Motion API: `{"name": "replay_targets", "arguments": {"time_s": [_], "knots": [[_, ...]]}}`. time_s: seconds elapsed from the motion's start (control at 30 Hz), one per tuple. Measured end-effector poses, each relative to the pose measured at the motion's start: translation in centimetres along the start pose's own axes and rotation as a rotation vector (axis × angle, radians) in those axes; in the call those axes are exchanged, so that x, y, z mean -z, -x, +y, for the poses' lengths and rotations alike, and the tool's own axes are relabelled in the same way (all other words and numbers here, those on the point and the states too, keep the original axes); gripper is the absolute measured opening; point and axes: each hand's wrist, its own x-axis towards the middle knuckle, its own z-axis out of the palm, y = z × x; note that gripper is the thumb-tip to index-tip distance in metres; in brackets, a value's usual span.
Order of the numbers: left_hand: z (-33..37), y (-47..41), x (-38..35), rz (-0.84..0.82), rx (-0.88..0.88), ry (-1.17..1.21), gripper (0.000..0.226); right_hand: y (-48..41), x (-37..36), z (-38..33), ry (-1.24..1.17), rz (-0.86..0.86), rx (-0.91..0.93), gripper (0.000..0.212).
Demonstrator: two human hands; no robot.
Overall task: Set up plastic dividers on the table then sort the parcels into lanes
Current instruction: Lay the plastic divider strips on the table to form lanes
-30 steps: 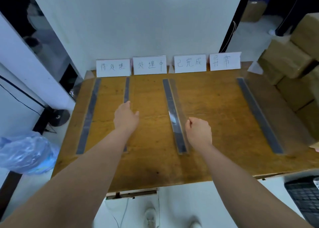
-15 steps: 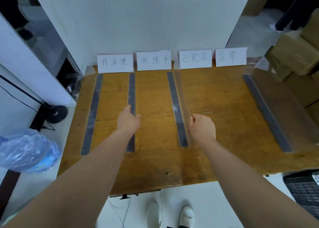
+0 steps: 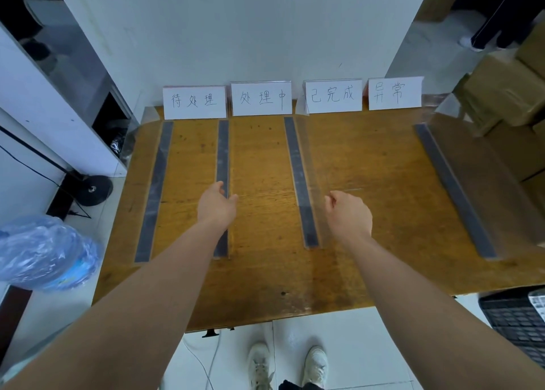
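- left hand (image 3: pixel 216 205): half open, fingers loose and pointing away, thumb spread to the right; it sits over the near half of the second divider (image 3: pixel 223 153). No firm grip shows. It may touch the clear upright wall, can't tell.
- right hand (image 3: pixel 349 215): fingers curled under in a loose fist, just right of the third divider (image 3: pixel 296 159). A glint of clear plastic runs by the knuckles. Can't tell if it pinches that wall or holds nothing.
- Step, as I judge it: divider set-up, squaring the two middle dividers. Sorting not yet begun.
- Dividers: four clear plastic pieces with dark base strips lie lengthwise on the wooden table (image 3: pixel 265 271). The leftmost divider (image 3: pixel 156 183) is near the left edge, the rightmost divider (image 3: pixel 451 183) is well apart on the right and angled outward.
- label cards (image 3: pixel 261 99): four stand along the far edge. The wide gap between the third and rightmost dividers spans two of them, so one more divider probably belongs there.
- Next move calls for: letting go once both are straight and parallel, then reaching right for a divider or a parcel.
- parcels (image 3: pixel 501 94): brown cardboard boxes stacked off the table's right side, well apart from both hands; none on the table.
- Outside: black crate (image 3: pixel 516 324) at lower right, blue plastic bag (image 3: pixel 44 251) on the floor at left.
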Motion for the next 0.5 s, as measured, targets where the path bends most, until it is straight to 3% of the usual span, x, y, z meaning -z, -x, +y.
{"name": "replay_targets", "arguments": {"time_s": [0.5], "knots": [[0.0, 0.04, 0.05, -0.018, -0.014, -0.007, 0.069, 0.76, 0.93, 0.16, -0.015, -0.028, 0.008, 0.036]]}}
